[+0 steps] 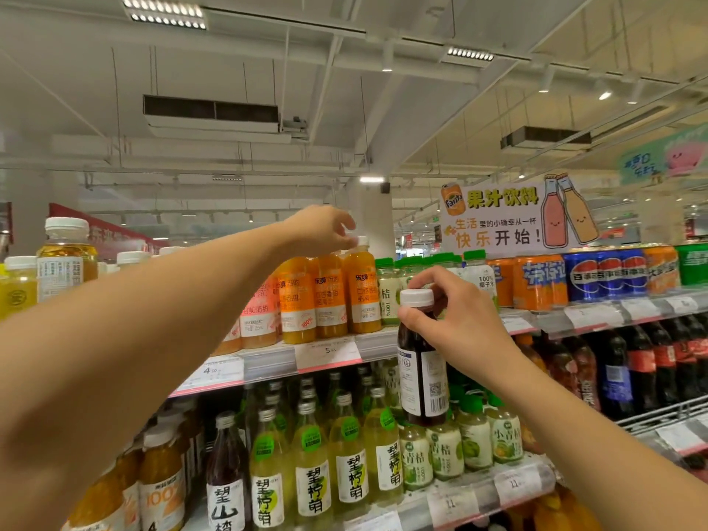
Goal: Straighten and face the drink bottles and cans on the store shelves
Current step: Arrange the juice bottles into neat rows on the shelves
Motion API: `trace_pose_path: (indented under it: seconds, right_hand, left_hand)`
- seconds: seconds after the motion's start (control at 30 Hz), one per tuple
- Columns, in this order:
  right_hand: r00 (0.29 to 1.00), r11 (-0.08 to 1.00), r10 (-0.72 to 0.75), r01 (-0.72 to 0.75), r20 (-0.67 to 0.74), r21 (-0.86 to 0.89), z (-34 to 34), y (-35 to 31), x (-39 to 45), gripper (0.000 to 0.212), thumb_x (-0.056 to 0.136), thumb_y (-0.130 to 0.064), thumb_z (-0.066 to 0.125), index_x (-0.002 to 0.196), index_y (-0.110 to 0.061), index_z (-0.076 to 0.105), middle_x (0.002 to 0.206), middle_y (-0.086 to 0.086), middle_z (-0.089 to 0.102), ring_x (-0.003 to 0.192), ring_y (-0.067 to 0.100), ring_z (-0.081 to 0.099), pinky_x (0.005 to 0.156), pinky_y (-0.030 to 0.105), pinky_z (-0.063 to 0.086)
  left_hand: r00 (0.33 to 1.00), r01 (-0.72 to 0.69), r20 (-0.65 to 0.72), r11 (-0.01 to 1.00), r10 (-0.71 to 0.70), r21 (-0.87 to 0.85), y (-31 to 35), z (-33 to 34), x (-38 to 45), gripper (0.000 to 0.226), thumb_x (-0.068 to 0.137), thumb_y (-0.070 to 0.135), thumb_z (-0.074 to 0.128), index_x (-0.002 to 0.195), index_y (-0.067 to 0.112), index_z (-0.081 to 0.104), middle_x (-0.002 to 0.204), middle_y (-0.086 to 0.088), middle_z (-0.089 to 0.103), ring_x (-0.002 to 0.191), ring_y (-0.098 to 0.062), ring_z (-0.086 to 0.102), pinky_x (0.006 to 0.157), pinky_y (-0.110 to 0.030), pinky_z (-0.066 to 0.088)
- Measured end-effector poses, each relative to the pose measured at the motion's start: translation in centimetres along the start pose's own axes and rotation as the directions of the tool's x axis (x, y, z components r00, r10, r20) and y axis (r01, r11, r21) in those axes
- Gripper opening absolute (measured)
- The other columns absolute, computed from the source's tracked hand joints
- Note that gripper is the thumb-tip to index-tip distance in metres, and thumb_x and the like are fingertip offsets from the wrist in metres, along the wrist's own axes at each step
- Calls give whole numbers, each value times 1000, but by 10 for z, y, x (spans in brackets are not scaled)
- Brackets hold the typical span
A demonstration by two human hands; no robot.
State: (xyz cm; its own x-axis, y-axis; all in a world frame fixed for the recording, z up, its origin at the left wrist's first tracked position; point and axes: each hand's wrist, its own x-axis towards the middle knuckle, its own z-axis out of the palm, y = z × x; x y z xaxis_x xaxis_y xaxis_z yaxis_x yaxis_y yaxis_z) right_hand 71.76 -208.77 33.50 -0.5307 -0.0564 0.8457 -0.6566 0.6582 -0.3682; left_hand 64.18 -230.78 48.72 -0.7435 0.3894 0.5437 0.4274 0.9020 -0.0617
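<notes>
1. Right hand (456, 320), at 3 o'clock of centre, grips the white cap and neck of a dark brown plastic bottle with a white label (421, 362); the bottle hangs below the hand, upright, in front of the shelf edge.
2. Left hand (320, 229), at 12 o'clock, fingers curled, touches the white cap of an orange juice bottle (362, 289) standing on the top shelf (329, 354).
3. Lime-green glass bottles (348, 454) stand at 6 o'clock.

A juice sign (509, 216) showing a Fanta can and two cartoon bottles is standing up-right of the fingers; ceiling lights (164, 12) and an air vent (210, 113) are hanging far above them.
</notes>
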Motion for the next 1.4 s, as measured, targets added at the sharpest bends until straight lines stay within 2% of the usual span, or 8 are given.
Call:
trace_pose_path:
  seconds: [0.2, 0.43, 0.73, 0.87, 0.97, 1.1, 1.27, 1.4]
  right_hand:
    - [1000, 1000, 16, -16, -6, -26, -19, 14, -10, 26, 86, -37, 77, 106, -33, 61, 88, -18, 67, 87, -10, 60, 68, 5, 44]
    - [998, 999, 31, -30, -53, 11, -30, 18, -10, 25, 86, -33, 79, 105, -30, 63, 87, -16, 67, 88, -13, 58, 69, 3, 42]
    - [999, 999, 30, -30, -20, 38, -12, 16, -9, 24, 85, -35, 78, 103, -32, 62, 89, -15, 68, 85, -8, 60, 66, 8, 45]
    - [1000, 999, 19, -19, 4, 48, -2, 11, -9, 24, 85, -36, 77, 103, -33, 63, 89, -16, 67, 84, -7, 60, 63, 10, 43]
    - [1000, 998, 15, -16, 16, 59, 7, 4, -6, 26, 84, -38, 77, 105, -35, 62, 90, -15, 67, 85, -8, 60, 63, 13, 42]
    - [1000, 998, -7, 6, 30, 59, 17, -7, -6, 27, 85, -38, 78, 107, -33, 62, 90, -18, 67, 84, -8, 60, 64, 11, 41]
    - [998, 997, -29, 25, 56, 71, 20, -20, -11, 28, 85, -38, 78, 107, -36, 61, 91, -19, 66, 87, -10, 59, 62, 9, 44]
    - [997, 995, -37, 31, 68, 91, 21, -30, -17, 27, 85, -38, 77, 106, -34, 62, 90, -19, 66, 87, -9, 59, 65, 3, 43]
  left_hand:
    - [998, 35, 43, 999, -36, 41, 7, 19, 20, 57, 97, 57, 57, 141, 22, 54, 135, -6, 62, 117, -25, 60, 101, -44, 53]
    - [998, 61, -24, 996, -59, 67, -3, 18, 27, 43, 97, 52, 60, 125, 19, 64, 116, -4, 69, 98, -19, 63, 80, -32, 52]
    - [999, 14, -53, 984, -5, 176, -14, 1, 3, 46, 97, 50, 61, 131, 19, 59, 121, -2, 68, 103, -19, 64, 93, -38, 56]
    - [986, 86, 124, 974, -114, 207, -36, -32, -15, 42, 97, 48, 62, 128, 19, 62, 121, 1, 65, 107, -20, 62, 98, -38, 53]
    - [955, 138, 237, 973, -180, 184, -52, -42, -26, 39, 98, 41, 63, 131, 20, 63, 113, 4, 67, 102, -19, 65, 91, -36, 54]
    - [975, 105, 173, 975, -140, 198, -55, -36, -32, 37, 99, 40, 62, 128, 18, 66, 113, 0, 68, 101, -21, 64, 93, -40, 55]
    - [979, 165, 80, 957, -189, 240, -58, -22, -35, 44, 98, 52, 58, 117, 14, 68, 104, -5, 71, 94, -23, 66, 84, -38, 57]
    - [981, 189, -7, 951, -193, 246, -54, -10, -44, 47, 100, 54, 51, 121, 14, 66, 109, -8, 70, 94, -23, 64, 76, -35, 52]
